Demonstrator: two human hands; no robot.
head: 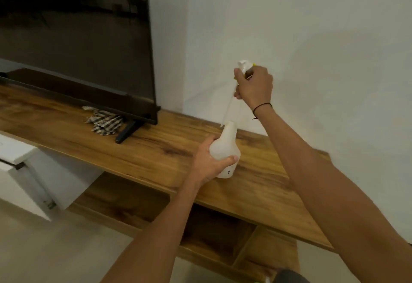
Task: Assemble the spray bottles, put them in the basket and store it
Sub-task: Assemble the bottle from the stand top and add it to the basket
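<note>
The left hand (210,162) is wrapped tight around the white bottle (225,151), which stands almost upright just above the wooden TV shelf (156,149); the right hand (254,85) is closed on the spray head (244,65), straight above the bottle's open neck; its thin tube (227,110) hangs down, tip right at the mouth; I think it goes straight down next; one bottle, one spray head, no basket seen.
</note>
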